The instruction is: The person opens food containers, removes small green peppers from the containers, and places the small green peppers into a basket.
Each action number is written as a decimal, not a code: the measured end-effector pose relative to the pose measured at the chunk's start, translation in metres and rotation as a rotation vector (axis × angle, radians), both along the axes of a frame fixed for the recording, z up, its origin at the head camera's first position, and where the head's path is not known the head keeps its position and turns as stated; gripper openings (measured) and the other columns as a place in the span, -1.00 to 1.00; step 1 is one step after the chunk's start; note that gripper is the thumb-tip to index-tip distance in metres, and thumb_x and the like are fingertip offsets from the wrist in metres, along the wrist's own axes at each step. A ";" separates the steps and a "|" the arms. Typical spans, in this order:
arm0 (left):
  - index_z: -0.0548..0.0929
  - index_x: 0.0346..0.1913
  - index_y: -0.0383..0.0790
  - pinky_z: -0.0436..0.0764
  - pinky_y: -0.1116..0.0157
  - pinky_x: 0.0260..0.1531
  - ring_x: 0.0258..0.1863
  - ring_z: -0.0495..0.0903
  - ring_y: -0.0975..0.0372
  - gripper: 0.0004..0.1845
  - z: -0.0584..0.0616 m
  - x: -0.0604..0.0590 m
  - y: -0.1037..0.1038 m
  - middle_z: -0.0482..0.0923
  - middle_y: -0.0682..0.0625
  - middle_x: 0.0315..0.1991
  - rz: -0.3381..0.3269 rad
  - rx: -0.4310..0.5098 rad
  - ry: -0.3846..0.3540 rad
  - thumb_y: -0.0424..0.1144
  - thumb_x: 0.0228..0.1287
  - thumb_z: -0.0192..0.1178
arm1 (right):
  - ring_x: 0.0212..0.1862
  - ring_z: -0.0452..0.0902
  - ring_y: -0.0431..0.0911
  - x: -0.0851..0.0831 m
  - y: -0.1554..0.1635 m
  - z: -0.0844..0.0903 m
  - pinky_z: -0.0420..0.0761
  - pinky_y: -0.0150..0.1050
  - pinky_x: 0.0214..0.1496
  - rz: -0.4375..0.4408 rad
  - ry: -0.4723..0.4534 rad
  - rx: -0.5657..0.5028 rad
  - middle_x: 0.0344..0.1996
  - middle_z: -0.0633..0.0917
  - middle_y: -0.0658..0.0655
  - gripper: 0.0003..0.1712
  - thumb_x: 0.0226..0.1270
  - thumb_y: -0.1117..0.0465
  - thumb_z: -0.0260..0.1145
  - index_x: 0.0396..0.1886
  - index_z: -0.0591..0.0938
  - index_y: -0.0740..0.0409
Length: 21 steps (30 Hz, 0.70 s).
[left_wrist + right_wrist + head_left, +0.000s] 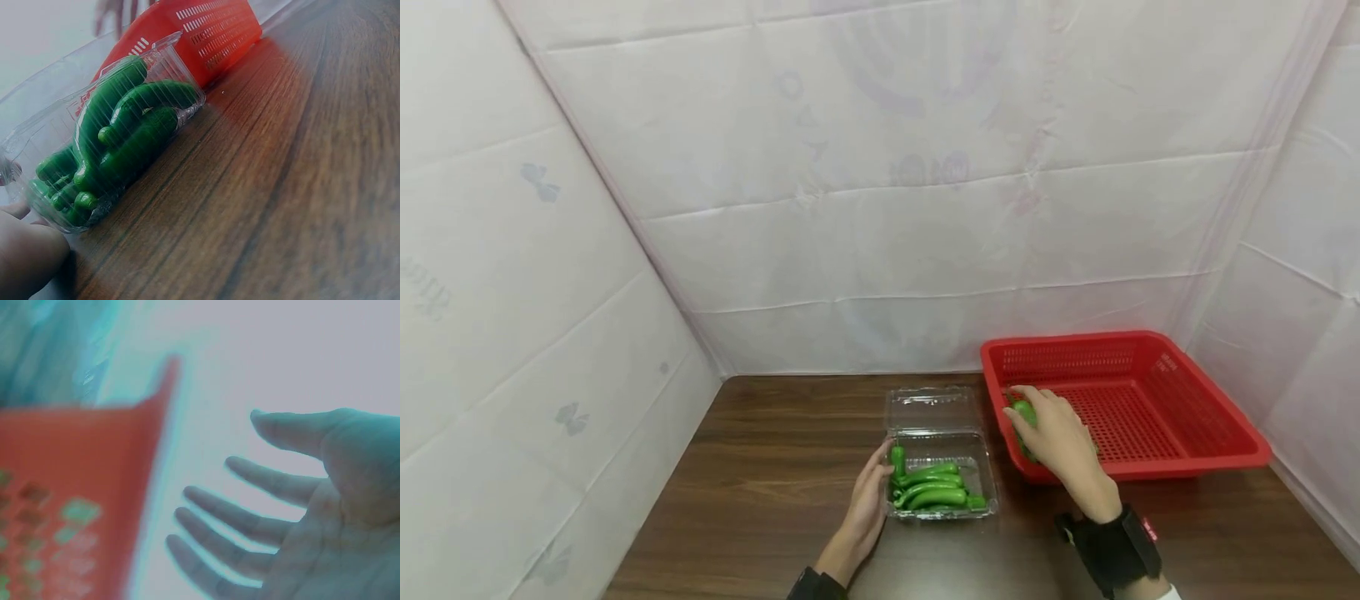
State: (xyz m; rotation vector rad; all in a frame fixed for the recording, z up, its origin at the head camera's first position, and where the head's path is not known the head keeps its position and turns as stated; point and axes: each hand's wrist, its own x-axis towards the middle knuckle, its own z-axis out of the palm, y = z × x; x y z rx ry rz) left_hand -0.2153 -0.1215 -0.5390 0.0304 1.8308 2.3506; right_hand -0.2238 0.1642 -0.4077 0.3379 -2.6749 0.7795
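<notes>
Writing shows only as faint, unreadable reversed print on the white sheeting (pixel 925 208) walling the dark wood-grain table (pixel 760 467). The left hand (pixel 868 500) rests relaxed against the clear plastic clamshell box (pixel 942 483) of green peppers (pixel 934 492). The right hand (pixel 1060 437), fingers spread and released, hovers over more green peppers (pixel 1024 414) in the red perforated plastic basket (pixel 1150 417) beside it.

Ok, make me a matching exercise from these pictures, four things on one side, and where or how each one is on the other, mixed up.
Things:
1. red basket
2. clear plastic box
3. left hand
4. right hand

States:
A. fingers spread, over the basket's near left corner
B. lid open, green peppers inside
C. rests against the box's left side
D. stands on the table's right side

Pairs: 1-D, 2-B, 3-C, 4-A
</notes>
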 end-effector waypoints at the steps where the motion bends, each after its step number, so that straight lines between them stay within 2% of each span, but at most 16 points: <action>1: 0.07 0.63 -0.23 -0.46 -0.21 0.57 0.65 -0.46 -0.14 -0.31 0.000 0.000 0.001 -0.29 -0.20 0.69 -0.001 0.001 0.000 -0.24 0.49 -0.09 | 0.05 0.61 0.28 0.002 -0.005 0.002 0.65 0.21 -0.02 0.039 0.043 -0.013 0.05 0.70 0.37 -0.54 0.41 0.16 0.35 0.23 0.62 0.25; 4: 0.08 0.62 -0.24 -0.46 -0.21 0.56 0.65 -0.45 -0.15 -0.31 -0.001 -0.001 0.004 -0.28 -0.20 0.69 0.001 0.002 0.010 -0.25 0.48 -0.09 | 0.06 0.62 0.19 0.009 -0.022 0.001 0.66 0.16 0.09 0.184 0.137 -0.010 0.03 0.72 0.29 -0.54 0.36 0.21 0.39 0.22 0.63 0.23; 6: 0.09 0.62 -0.23 -0.45 -0.22 0.56 0.65 -0.43 -0.15 -0.31 -0.001 -0.003 0.006 -0.26 -0.19 0.69 0.003 0.005 0.014 -0.25 0.48 -0.08 | 0.04 0.65 0.11 0.012 -0.034 -0.006 0.70 0.07 0.08 0.289 0.157 0.008 0.01 0.73 0.22 -0.53 0.34 0.22 0.41 0.22 0.63 0.20; 8: 0.10 0.62 -0.22 -0.43 -0.24 0.56 0.65 -0.41 -0.17 -0.31 -0.001 -0.005 0.008 -0.25 -0.19 0.69 0.001 0.002 0.018 -0.24 0.47 -0.07 | 0.05 0.66 0.05 0.016 -0.042 -0.016 0.72 0.00 0.08 0.386 0.121 0.041 0.03 0.72 0.16 -0.53 0.35 0.20 0.40 0.24 0.62 0.16; 11: 0.10 0.62 -0.18 -0.43 -0.27 0.55 0.65 -0.41 -0.17 -0.31 -0.002 -0.006 0.011 -0.25 -0.18 0.69 -0.012 -0.004 0.005 -0.21 0.48 -0.06 | 0.07 0.66 0.02 0.020 -0.049 -0.034 0.73 -0.06 0.05 0.491 0.010 0.092 0.05 0.71 0.11 -0.56 0.39 0.17 0.37 0.23 0.64 0.11; 15: 0.11 0.62 -0.17 -0.43 -0.27 0.55 0.65 -0.41 -0.17 -0.32 -0.002 -0.004 0.014 -0.25 -0.18 0.69 -0.019 -0.006 -0.003 -0.21 0.49 -0.07 | 0.11 0.65 0.04 0.022 -0.051 -0.053 0.71 -0.01 0.08 0.548 -0.111 0.154 0.07 0.71 0.11 -0.63 0.40 0.12 0.37 0.17 0.69 0.05; 21: 0.11 0.62 -0.17 -0.44 -0.36 0.49 0.64 -0.41 -0.21 -0.33 0.003 -0.001 0.014 -0.26 -0.21 0.69 -0.006 -0.018 -0.008 -0.22 0.50 -0.09 | 0.09 0.65 0.05 0.021 -0.053 -0.062 0.65 0.11 0.18 0.552 -0.130 0.209 0.03 0.72 0.11 -0.69 0.36 0.20 0.39 0.08 0.73 0.10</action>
